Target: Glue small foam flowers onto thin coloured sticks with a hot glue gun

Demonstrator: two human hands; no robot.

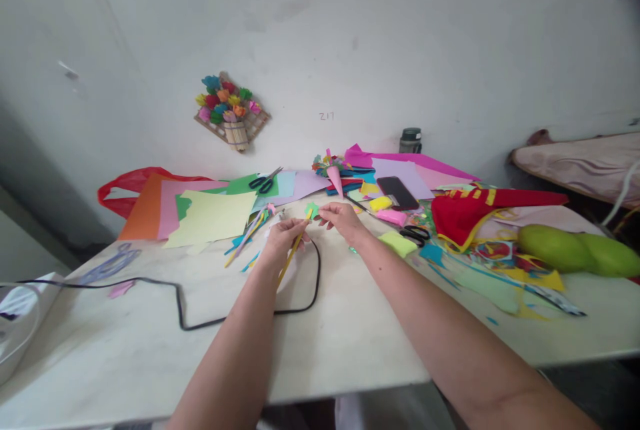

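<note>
My left hand (284,238) is closed around a thin yellow paper stick (289,263), which slants down along my wrist. A small green paper flower (312,210) sits at the stick's upper end. From the other side, my right hand (343,219) pinches the flower's edge between thumb and fingers. Several thin coloured paper sticks (249,237) lie on the table left of my hands. Behind them stands a pink paper cone (335,180) topped with small paper flowers (327,162).
A black cable (185,328) loops across the table (350,350) under my hands. Coloured sheets (210,217), black-handled scissors (263,183) and a red bag (150,177) lie left. Right are a phone (397,193), other scissors (416,235), paper scraps (485,287) and green fruits (555,250).
</note>
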